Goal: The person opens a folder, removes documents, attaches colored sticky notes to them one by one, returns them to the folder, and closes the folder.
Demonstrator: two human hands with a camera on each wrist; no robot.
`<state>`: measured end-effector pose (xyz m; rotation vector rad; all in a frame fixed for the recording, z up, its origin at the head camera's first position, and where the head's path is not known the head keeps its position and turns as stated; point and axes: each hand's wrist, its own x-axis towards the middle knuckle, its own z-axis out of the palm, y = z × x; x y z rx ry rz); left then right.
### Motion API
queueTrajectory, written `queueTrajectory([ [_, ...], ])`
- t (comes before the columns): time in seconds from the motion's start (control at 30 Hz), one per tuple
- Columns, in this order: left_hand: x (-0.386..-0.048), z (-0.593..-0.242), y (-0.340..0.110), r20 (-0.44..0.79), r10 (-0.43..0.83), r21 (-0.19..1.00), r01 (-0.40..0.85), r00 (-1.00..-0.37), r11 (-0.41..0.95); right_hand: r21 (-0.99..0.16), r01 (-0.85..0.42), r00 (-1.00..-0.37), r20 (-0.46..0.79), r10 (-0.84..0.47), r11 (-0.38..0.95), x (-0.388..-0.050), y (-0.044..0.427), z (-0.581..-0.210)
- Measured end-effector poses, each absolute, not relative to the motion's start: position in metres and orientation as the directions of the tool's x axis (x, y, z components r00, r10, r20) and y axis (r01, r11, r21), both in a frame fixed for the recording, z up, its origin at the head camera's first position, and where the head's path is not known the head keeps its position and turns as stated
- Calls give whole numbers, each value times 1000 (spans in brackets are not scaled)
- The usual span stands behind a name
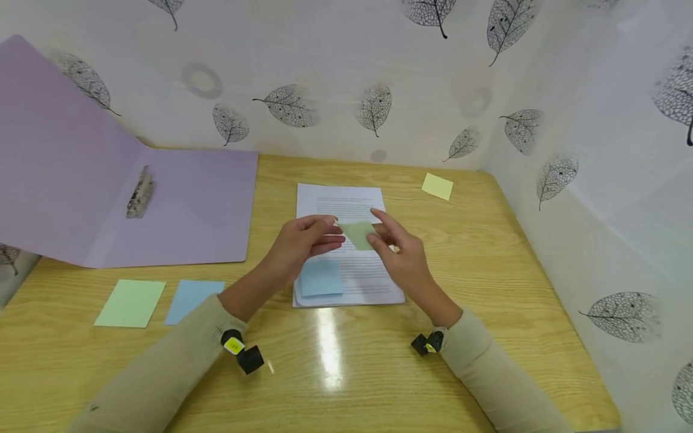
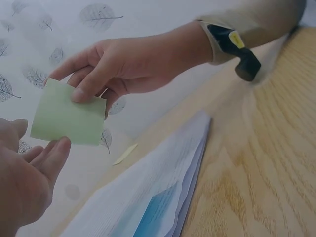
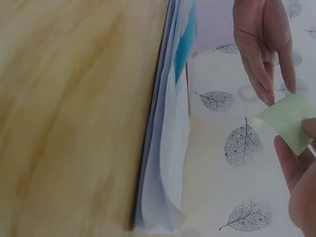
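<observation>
A pale green sticky note (image 1: 357, 235) is held above the printed pages (image 1: 368, 282), pinched between thumb and fingers of my right hand (image 1: 403, 252). My left hand (image 1: 303, 237) is at the note's other side, fingers extended. In the left wrist view its thumb and fingers stand apart, with a fingertip at the edge of the green note (image 2: 69, 116). The right wrist view shows the left hand (image 3: 261, 37) reaching down to a corner of the note (image 3: 286, 116). A blue sticky note (image 1: 321, 278) lies on the lower left of the pages.
An open purple folder (image 1: 200, 210) with a metal clip (image 1: 141, 193) lies at the left. Nearer are another green note (image 1: 130, 304) and a blue note (image 1: 192, 299). A yellow note (image 1: 437, 186) lies at the back right. Leaf-patterned walls (image 1: 325, 60) border the wooden table (image 1: 487, 270).
</observation>
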<state>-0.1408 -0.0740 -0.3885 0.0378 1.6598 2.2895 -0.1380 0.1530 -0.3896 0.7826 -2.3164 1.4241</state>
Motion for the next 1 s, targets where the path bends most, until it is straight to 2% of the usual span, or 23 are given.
queueTrajectory([
  [0.17,-143,-390,-74,-157,252,928,-230,-955,-293,-646,-661,-750,554,-360,382,-139,154,-393],
  [0.37,-144,-388,-77,-167,236,941,-226,-957,-251,-654,-672,-734,522,-435,348,-139,159,-393],
  [0.5,-145,-387,-78,-175,237,952,-226,-956,-209,-655,-630,-773,478,-416,417,-142,159,-391],
  [0.67,-147,-390,-78,-168,247,966,-209,-954,-151,-595,-567,-823,433,-367,570,-152,159,-389],
  [0.77,-152,-395,-77,-163,252,975,-195,-954,-108,-584,-532,-846,399,-355,613,-158,159,-389],
  [1.0,-171,-409,-74,-112,243,993,-119,-964,-13,-709,-365,-926,213,-311,603,-173,161,-389],
])
